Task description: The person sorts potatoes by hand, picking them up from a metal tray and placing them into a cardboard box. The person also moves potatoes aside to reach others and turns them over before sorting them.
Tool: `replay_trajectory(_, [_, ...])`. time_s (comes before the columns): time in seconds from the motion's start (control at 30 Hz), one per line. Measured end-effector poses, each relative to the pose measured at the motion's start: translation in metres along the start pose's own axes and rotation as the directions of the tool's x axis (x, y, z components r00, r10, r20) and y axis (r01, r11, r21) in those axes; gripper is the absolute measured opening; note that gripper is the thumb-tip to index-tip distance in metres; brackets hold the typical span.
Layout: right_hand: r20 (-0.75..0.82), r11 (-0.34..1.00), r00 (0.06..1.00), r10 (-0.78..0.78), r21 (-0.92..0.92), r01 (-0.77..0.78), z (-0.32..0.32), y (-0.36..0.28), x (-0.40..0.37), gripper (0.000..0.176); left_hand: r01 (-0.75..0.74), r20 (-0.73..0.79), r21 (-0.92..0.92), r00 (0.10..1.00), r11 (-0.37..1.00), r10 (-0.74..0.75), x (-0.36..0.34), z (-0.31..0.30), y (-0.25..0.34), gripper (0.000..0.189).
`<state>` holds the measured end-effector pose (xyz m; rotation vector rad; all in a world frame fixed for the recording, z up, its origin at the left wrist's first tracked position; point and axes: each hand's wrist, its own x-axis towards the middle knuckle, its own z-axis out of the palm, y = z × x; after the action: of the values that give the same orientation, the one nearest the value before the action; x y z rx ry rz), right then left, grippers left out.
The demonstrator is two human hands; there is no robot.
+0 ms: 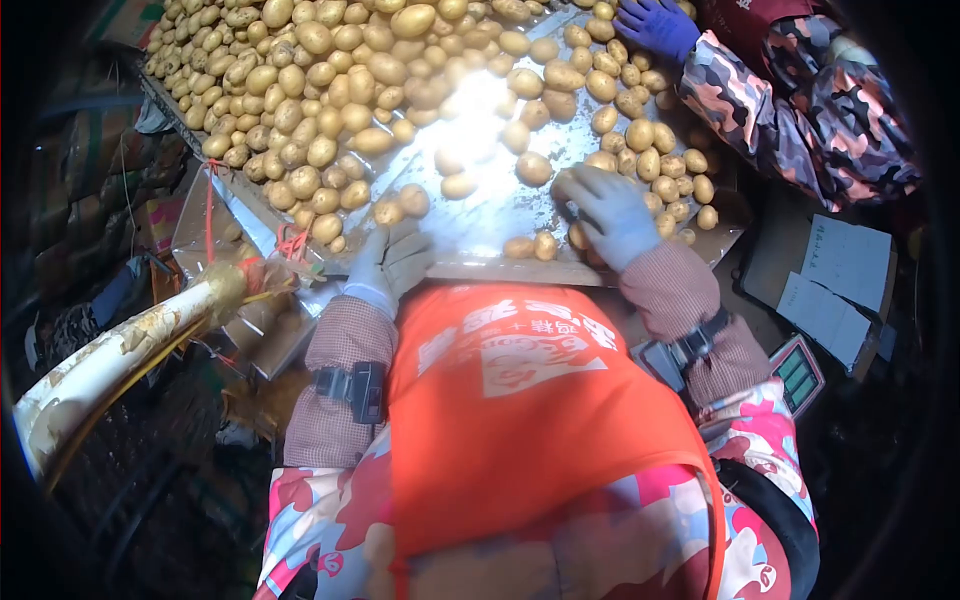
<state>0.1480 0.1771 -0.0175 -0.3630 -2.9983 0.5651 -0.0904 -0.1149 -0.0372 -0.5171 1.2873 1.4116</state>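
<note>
My left hand (pixel 392 262), in a pale grey work glove, rests at the near edge of the metal sorting table (pixel 440 232). Its fingers are slightly bent and hold nothing I can see. Two potatoes (pixel 412 200) lie just past its fingertips. My right hand (pixel 608 212), gloved the same way with darker, soiled fingertips, curls down at the left side of a smaller group of potatoes (pixel 665 175). A potato (pixel 578 236) shows partly from under it. Whatever is inside its fingers is hidden. Between the hands, single potatoes (pixel 545 246) sit along the table edge.
A large heap of potatoes (pixel 330 95) covers the far left. At upper right is another person's purple-gloved hand (pixel 656 28) with a camouflage sleeve (pixel 735 95). A peeling white pole (pixel 125 345) juts in at left. Cardboard (pixel 820 280) and a green-screened device (pixel 797 377) lie right.
</note>
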Motion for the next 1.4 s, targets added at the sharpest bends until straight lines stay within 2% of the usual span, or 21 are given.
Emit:
replay_trajectory(0.07, [0.001, 0.996, 0.999, -0.049, -0.078, 0.049, 0.015, 0.003, 0.022, 0.043, -0.005, 0.003, -0.004, 1.000, 1.000, 0.005, -0.002, 0.004, 0.000, 0.052])
replay_trajectory(0.13, [-0.024, 0.985, 0.998, -0.050, -0.165, 0.046, 0.034, 0.021, 0.040, 0.035, -0.008, -0.070, 0.250, 0.997, 0.968, 0.027, -0.002, 0.015, -0.002, 0.050])
replay_trajectory(0.17, [-0.088, 0.983, 0.994, -0.070, -0.174, 0.053, 0.045, 0.030, 0.047, 0.020, -0.001, -0.101, 0.374, 0.994, 0.928, 0.042, -0.002, 0.021, -0.005, 0.049])
replay_trajectory(0.23, [0.041, 0.973, 0.998, 0.044, -0.227, -0.034, 0.056, 0.033, 0.058, 0.017, -0.335, 0.209, 0.692, 0.941, 0.640, 0.267, 0.004, 0.036, -0.025, 0.046])
replay_trajectory(0.3, [0.220, 0.970, 0.952, 0.210, -0.167, -0.176, 0.027, 0.008, 0.069, 0.016, -0.582, 0.511, 0.811, 0.760, 0.068, 0.402, -0.001, 0.074, -0.038, 0.043])
replay_trajectory(0.4, [-0.077, 0.867, 0.913, 0.402, 0.353, -0.352, 0.016, -0.034, 0.034, 0.025, -0.328, 0.358, 0.915, 0.929, -0.235, 0.098, -0.012, 0.151, -0.028, 0.045])
replay_trajectory(0.43, [0.039, 0.677, 0.862, 0.505, 0.601, -0.424, 0.018, -0.033, 0.021, 0.029, -0.300, 0.348, 0.894, 0.933, -0.334, 0.094, -0.004, 0.153, -0.037, 0.046])
replay_trajectory(0.5, [0.333, 0.103, 0.755, 0.565, 0.879, -0.465, 0.022, -0.020, -0.012, 0.036, -0.253, 0.288, 0.901, 0.956, -0.352, 0.050, 0.002, 0.166, -0.036, 0.046])
replay_trajectory(0.57, [0.305, -0.188, 0.738, 0.602, 0.952, -0.240, 0.006, -0.012, -0.049, 0.039, -0.229, 0.252, 0.892, 0.968, -0.389, 0.008, 0.008, 0.176, -0.039, 0.046])
replay_trajectory(0.63, [0.309, -0.348, 0.666, 0.678, 0.934, -0.080, -0.006, 0.025, -0.088, 0.043, -0.218, 0.234, 0.876, 0.972, -0.431, -0.015, 0.016, 0.181, -0.045, 0.047])
replay_trajectory(0.73, [0.426, -0.380, 0.398, 0.813, 0.905, -0.192, -0.069, 0.053, -0.080, 0.044, -0.249, 0.253, 0.878, 0.966, -0.408, -0.046, 0.013, 0.188, -0.043, 0.046])
replay_trajectory(0.77, [0.321, -0.132, 0.441, 0.838, 0.904, -0.407, -0.062, 0.077, -0.081, 0.045, -0.233, 0.236, 0.885, 0.971, -0.403, -0.043, 0.011, 0.192, -0.044, 0.045])
replay_trajectory(0.83, [0.147, 0.391, 0.597, 0.789, 0.629, -0.672, -0.040, 0.139, -0.080, 0.046, -0.187, 0.194, 0.901, 0.981, -0.391, -0.022, 0.009, 0.198, -0.043, 0.044])
replay_trajectory(0.93, [0.094, 0.772, 0.784, 0.613, 0.141, -0.620, -0.043, 0.142, -0.036, 0.049, -0.348, 0.370, 0.923, 0.921, -0.167, 0.127, 0.019, 0.166, -0.048, 0.042])
replay_trajectory(0.97, [0.154, 0.657, 0.650, 0.744, 0.012, -0.754, -0.051, 0.123, -0.013, 0.054, -0.338, 0.341, 0.875, 0.938, 0.347, 0.053, 0.033, 0.152, -0.058, 0.042])
replay_trajectory(1.0, [0.158, 0.641, 0.631, 0.759, -0.012, -0.768, -0.040, 0.122, -0.009, 0.055, -0.214, 0.343, 0.599, 0.939, 0.771, -0.005, 0.042, 0.140, -0.064, 0.042])
replay_trajectory(1.03, [0.161, 0.644, 0.631, 0.759, -0.048, -0.763, -0.028, 0.126, -0.004, 0.054, -0.168, 0.371, 0.441, 0.929, 0.882, -0.009, 0.032, 0.140, -0.057, 0.043])
replay_trajectory(1.13, [0.154, 0.693, 0.678, 0.719, -0.090, -0.715, -0.008, 0.143, -0.005, 0.052, 0.010, 0.417, 0.013, 0.909, 1.000, -0.014, -0.013, 0.155, -0.032, 0.047])
replay_trajectory(1.23, [0.157, 0.718, 0.701, 0.695, -0.099, -0.689, -0.002, 0.148, -0.012, 0.050, 0.098, 0.403, -0.079, 0.913, 0.992, -0.058, -0.026, 0.151, -0.029, 0.050])
replay_trajectory(1.33, [0.141, 0.728, 0.714, 0.685, -0.096, -0.679, 0.001, 0.148, -0.014, 0.049, 0.065, 0.522, -0.238, 0.850, 0.969, 0.072, -0.021, 0.139, -0.036, 0.051])
replay_trajectory(1.4, [0.126, 0.733, 0.723, 0.680, -0.082, -0.675, 0.003, 0.148, -0.012, 0.047, 0.042, 0.464, -0.285, 0.880, 0.958, 0.099, -0.033, 0.143, -0.034, 0.050])
